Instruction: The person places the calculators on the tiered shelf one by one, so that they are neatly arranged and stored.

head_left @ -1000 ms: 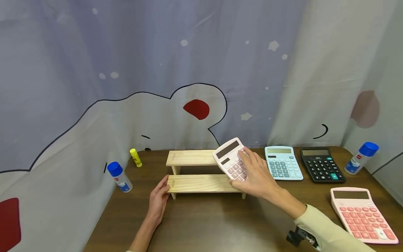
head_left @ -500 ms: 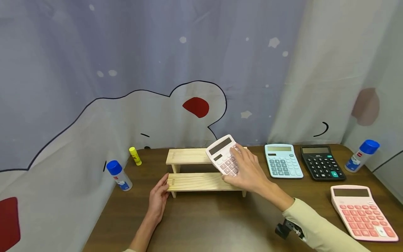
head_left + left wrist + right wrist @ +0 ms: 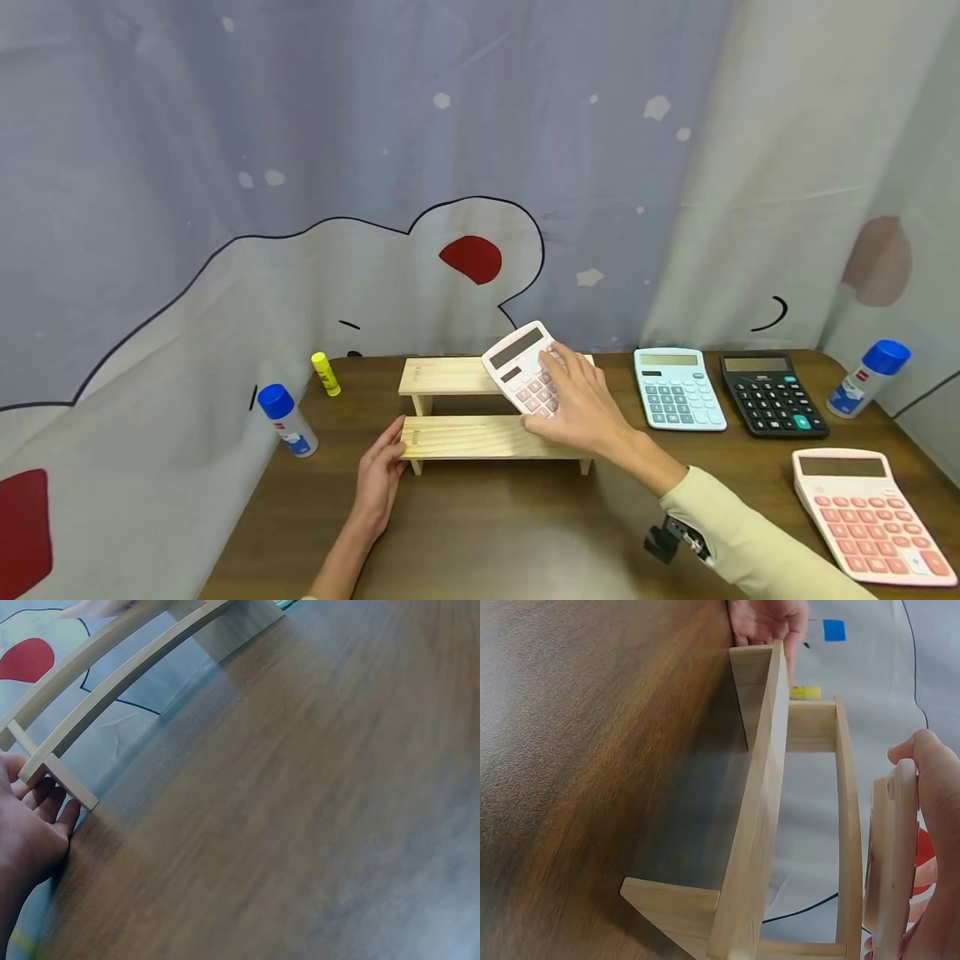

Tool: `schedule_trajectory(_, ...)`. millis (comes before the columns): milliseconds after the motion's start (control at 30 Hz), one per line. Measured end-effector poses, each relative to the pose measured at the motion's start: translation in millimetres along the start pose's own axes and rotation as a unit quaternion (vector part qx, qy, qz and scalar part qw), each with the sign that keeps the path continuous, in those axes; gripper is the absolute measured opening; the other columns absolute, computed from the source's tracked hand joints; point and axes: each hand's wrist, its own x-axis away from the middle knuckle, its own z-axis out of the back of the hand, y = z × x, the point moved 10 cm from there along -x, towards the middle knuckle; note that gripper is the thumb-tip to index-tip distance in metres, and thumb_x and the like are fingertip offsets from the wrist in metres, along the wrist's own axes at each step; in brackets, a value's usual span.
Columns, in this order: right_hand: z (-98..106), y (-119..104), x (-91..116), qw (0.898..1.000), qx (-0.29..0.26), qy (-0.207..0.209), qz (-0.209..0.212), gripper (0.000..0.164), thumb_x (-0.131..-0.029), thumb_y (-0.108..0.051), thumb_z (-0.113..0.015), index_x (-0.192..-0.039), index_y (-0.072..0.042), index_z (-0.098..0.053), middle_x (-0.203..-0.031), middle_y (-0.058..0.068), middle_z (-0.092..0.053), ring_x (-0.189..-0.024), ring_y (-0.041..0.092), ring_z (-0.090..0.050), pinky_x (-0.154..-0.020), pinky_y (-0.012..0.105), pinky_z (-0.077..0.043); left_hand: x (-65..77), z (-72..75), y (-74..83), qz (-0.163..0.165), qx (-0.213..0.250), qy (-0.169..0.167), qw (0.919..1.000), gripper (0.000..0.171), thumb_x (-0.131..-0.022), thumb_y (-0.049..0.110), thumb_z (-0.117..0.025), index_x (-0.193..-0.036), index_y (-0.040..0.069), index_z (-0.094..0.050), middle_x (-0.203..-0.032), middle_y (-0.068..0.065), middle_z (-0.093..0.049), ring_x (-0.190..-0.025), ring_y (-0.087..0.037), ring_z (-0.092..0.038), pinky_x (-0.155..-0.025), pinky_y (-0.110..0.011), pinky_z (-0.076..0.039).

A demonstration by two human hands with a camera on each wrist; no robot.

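Observation:
My right hand (image 3: 581, 408) grips a pale pink calculator (image 3: 517, 367) by its right side and lower edge. The calculator is tilted, its display toward the upper left, and overlaps both tiers of a two-step wooden shelf (image 3: 465, 437) in the head view. Seen from the right wrist, the calculator's edge stands beside the upper board, with my thumb at its end. My left hand (image 3: 381, 479) holds the left end of the lower board. In the left wrist view its thumb lies at the board's end and the fingers curl by the shelf's leg (image 3: 71, 782).
To the right lie a light blue calculator (image 3: 678, 390), a black calculator (image 3: 776, 396) and a pink calculator (image 3: 873, 517). A blue-capped bottle (image 3: 868, 379) stands at far right, another blue-capped bottle (image 3: 288, 421) at left. Behind it is a yellow glue stick (image 3: 326, 374). A curtain (image 3: 360, 283) hangs behind the table.
My right hand has carried the pale pink calculator to the left above the shelf. My left hand has stayed at the shelf's left end.

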Motion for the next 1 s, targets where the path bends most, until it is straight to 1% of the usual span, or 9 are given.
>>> schedule_trajectory(167, -4.7, -2.8, -4.1, 1.000, 0.000, -0.003, 0.004, 0.091, -0.068, -0.050, -0.070, -0.145, -0.009, -0.046, -0.152, 0.015, -0.040, -0.136, 0.034, -0.038, -0.107, 0.054, -0.033, 0.3, -1.2, 1.3, -0.004, -0.001, 0.000, 1.0000, 0.052, -0.104, 0.008, -0.038, -0.155, 0.003, -0.032, -0.161, -0.017, -0.030, -0.126, 0.001, -0.049, -0.097, -0.014, -0.044)
schedule_trajectory(333, -6.0, -11.7, -8.5, 1.000, 0.002, 0.005, 0.026, 0.088, -0.067, -0.049, -0.070, -0.142, -0.009, -0.049, -0.149, 0.014, -0.043, -0.130, 0.033, -0.043, -0.103, 0.054, -0.036, -0.1, -0.4, 2.0, -0.010, 0.004, 0.005, 0.9999, 0.053, -0.103, 0.006, -0.039, -0.154, -0.001, -0.031, -0.160, -0.021, -0.030, -0.125, 0.000, -0.050, -0.095, -0.015, -0.045)
schedule_trajectory(433, -6.7, -14.1, -10.6, 1.000, 0.000, 0.005, 0.027, 0.087, -0.067, -0.049, -0.070, -0.142, -0.009, -0.050, -0.149, 0.014, -0.044, -0.128, 0.033, -0.043, -0.103, 0.053, -0.036, 0.1, -0.4, 3.1, -0.013, 0.003, 0.009, 0.9999, 0.053, -0.102, 0.006, -0.039, -0.154, -0.002, -0.032, -0.159, -0.023, -0.031, -0.123, 0.000, -0.051, -0.094, -0.015, -0.046)
schedule_trajectory(667, -11.0, -17.6, -17.3, 1.000, -0.002, -0.011, 0.017, 0.087, -0.068, -0.052, -0.068, -0.142, -0.010, -0.049, -0.150, 0.012, -0.042, -0.131, 0.033, -0.041, -0.103, 0.053, -0.035, 0.6, -3.2, 1.6, -0.003, 0.008, 0.006, 0.9999, 0.053, -0.102, 0.005, -0.040, -0.154, 0.000, -0.032, -0.158, -0.024, -0.032, -0.120, 0.001, -0.052, -0.095, -0.016, -0.045)
schedule_trajectory(833, -16.1, -27.3, -25.5, 0.999, 0.002, -0.021, 0.024, 0.087, -0.069, -0.054, -0.067, -0.143, -0.011, -0.048, -0.150, 0.011, -0.041, -0.128, 0.033, -0.041, -0.105, 0.053, -0.034, 1.3, -2.8, 1.8, 0.001, 0.010, 0.008, 0.9999, 0.053, -0.102, 0.005, -0.039, -0.154, 0.000, -0.033, -0.159, -0.022, -0.033, -0.121, 0.000, -0.051, -0.096, -0.016, -0.045)
schedule_trajectory(1000, -22.0, -39.9, -33.8, 0.999, 0.000, -0.021, 0.039, 0.086, -0.069, -0.054, -0.068, -0.142, -0.011, -0.050, -0.149, 0.011, -0.043, -0.125, 0.032, -0.043, -0.103, 0.053, -0.036, 1.0, -2.1, 2.6, 0.003, 0.016, 0.009, 0.9998, 0.053, -0.102, 0.005, -0.039, -0.154, 0.000, -0.032, -0.159, -0.021, -0.032, -0.122, 0.000, -0.051, -0.096, -0.015, -0.044)
